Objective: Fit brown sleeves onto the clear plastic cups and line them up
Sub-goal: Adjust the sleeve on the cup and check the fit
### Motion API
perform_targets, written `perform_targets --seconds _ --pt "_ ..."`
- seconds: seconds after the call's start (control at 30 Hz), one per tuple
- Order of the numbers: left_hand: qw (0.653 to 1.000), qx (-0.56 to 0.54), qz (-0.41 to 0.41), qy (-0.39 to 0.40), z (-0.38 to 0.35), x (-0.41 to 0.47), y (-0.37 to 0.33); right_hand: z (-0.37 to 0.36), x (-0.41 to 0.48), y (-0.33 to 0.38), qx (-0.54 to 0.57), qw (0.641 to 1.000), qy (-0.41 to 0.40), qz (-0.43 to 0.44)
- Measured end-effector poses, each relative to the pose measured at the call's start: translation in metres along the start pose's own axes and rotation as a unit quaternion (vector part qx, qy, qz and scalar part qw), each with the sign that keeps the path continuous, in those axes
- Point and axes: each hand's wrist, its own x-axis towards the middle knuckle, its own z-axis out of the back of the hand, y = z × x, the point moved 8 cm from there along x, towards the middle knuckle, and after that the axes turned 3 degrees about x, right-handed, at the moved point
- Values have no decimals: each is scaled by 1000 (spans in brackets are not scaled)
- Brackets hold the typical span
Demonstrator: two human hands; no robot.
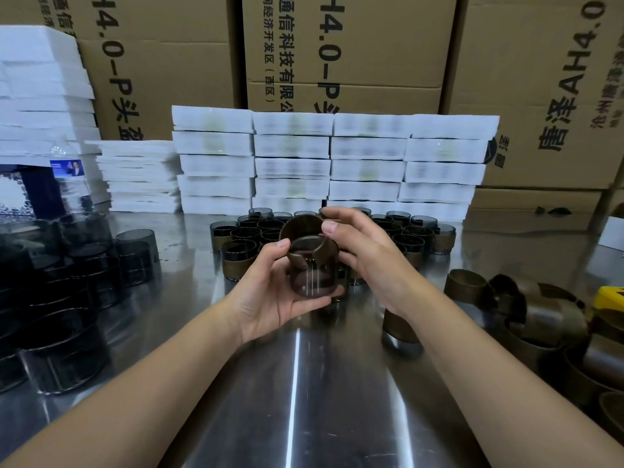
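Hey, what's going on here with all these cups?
A person is sleeving cups at a metal table. The left hand holds a clear cup while the right hand pinches a brown sleeve partly over its rim, not yet slid down. Sleeved cups stand grouped behind, bare cups at left, loose sleeves at right.

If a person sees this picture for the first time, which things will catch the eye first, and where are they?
First, the two hands in the centre: the left hand holds a smoky clear cup from below, while the right hand pinches a brown sleeve at its rim. Behind them a cluster of sleeved cups stands on the steel table, and further back rises a wall of stacked white foam trays.
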Motion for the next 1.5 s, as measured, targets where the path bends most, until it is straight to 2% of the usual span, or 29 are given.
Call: perform_targets --seconds 0.2,0.57,0.83,1.0,1.1,1.27,1.5 --pt "987 47 -94 -122 21 1 -15 2 0 -15 -25 998 -8 -57" --pt "966 120 -147 -173 31 -2 -22 4 2 -13 -26 999 9 -29" --pt "956 170 -149 -189 24 -6 -25 17 5 -14 -10 1000 -19 -17" --pt "974 132 -108 -149 21 -2 -19 21 6 -19 6 999 -37 -39" --pt "988 88 -75 -107 14 -1 -11 20 6 -28 -45 995 -45 -73" --pt "988 68 -69 -116 14 -1 -13 13 5 -39 -140 982 -37 -126" --pt "982 127 -61 -124 12 1 -9 -2 2 -29 -160 983 -9 -88"
